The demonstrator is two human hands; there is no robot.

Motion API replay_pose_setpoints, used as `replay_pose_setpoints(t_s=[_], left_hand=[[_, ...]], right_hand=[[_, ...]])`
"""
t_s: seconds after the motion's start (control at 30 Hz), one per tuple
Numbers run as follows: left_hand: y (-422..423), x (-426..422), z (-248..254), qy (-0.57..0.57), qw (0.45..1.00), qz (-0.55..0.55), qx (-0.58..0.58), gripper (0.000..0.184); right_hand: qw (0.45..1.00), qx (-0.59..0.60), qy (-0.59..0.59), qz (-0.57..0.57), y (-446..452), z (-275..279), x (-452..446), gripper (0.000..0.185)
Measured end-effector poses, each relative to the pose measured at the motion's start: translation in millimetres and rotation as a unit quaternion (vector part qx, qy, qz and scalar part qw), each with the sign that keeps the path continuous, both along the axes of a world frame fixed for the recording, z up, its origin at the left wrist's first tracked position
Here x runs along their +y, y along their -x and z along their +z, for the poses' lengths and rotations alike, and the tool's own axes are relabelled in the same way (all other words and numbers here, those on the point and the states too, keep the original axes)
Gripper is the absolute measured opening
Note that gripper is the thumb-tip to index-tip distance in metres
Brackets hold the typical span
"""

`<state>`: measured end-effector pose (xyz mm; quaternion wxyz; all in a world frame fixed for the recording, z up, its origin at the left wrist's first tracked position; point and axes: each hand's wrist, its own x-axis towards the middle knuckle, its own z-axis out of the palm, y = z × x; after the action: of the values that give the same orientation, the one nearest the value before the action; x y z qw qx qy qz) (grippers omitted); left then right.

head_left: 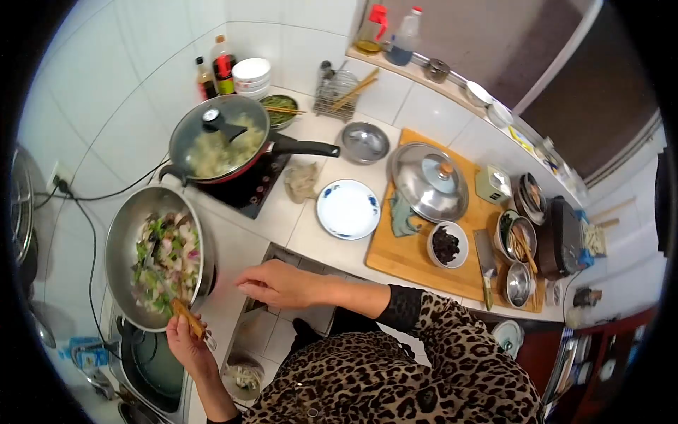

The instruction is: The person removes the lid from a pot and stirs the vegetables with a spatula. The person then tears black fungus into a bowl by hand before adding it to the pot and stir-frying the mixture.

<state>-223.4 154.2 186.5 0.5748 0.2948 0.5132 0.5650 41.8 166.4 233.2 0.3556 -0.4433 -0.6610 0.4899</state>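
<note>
My left hand (189, 348) is closed around the wooden handle of a spatula (185, 316) at the near rim of a large steel wok (206, 247). The spatula's far end lies among the chopped green, white and purplish food (168, 258) in the wok. To the right of the wok, my right hand (272, 284) hangs over the counter's front edge, fingers loosely curled together, with nothing visible in them. Behind the wok, a lidded frying pan (219, 138) with pale food under its glass lid rests on a black cooktop (251, 191).
A blue-patterned white plate (348, 209) and a steel bowl (364, 143) are on the counter. The wooden board (395, 254) on the right holds a steel lid (429, 182), a bowl of dark food (447, 244) and a cleaver (486, 261). A sink (157, 367) is at lower left.
</note>
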Motion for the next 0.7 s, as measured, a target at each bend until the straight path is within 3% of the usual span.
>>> replay_pose_setpoints(t_s=[0.07,0.13,0.2,0.23,0.27,0.3,0.4,0.43,0.5,0.6,0.67,0.7], left_hand=[[-2,-2,2,0.004,1.000,0.010,0.013,0.017],[-13,-9,3,0.006,0.999,0.005,0.046,0.017],[-20,-19,1,0.009,0.997,0.024,0.077,0.017],[-22,-24,-4,0.009,0.994,0.047,0.099,0.018],[-23,-27,-9,0.007,0.990,0.071,0.122,0.018],[-24,-33,-26,0.003,0.988,0.091,0.125,0.019],[-37,-46,-55,0.057,0.990,0.060,0.117,0.015],[-44,-48,-65,0.089,0.989,0.059,0.100,0.010],[-64,-49,-85,0.104,0.991,0.023,0.087,0.011],[-101,-40,-93,0.099,0.990,-0.029,0.098,0.014],[-131,-32,-87,0.088,0.990,-0.057,0.094,0.016],[-145,-27,-85,0.083,0.987,-0.082,0.107,0.017]], right_hand=[[0.998,-0.007,-0.054,0.020,-15,5,4,0.031],[0.997,-0.053,-0.040,-0.027,-51,9,-4,0.028],[0.993,-0.019,0.094,-0.074,-100,13,-22,0.023],[0.990,-0.072,0.042,-0.116,-126,-10,-29,0.023],[0.971,-0.112,0.098,-0.186,-155,-11,-42,0.025],[0.960,-0.154,-0.005,-0.234,-194,-40,-53,0.030],[0.846,-0.255,0.094,-0.459,-294,-49,-76,0.032],[0.816,-0.332,-0.017,-0.473,-350,-95,-82,0.041],[0.751,-0.421,-0.045,-0.506,-410,-110,-85,0.054],[0.737,-0.427,-0.003,-0.523,-458,-125,-66,0.058],[0.732,-0.427,-0.023,-0.530,-473,-127,-56,0.049],[0.746,-0.442,0.031,-0.497,-483,-130,-49,0.045]])
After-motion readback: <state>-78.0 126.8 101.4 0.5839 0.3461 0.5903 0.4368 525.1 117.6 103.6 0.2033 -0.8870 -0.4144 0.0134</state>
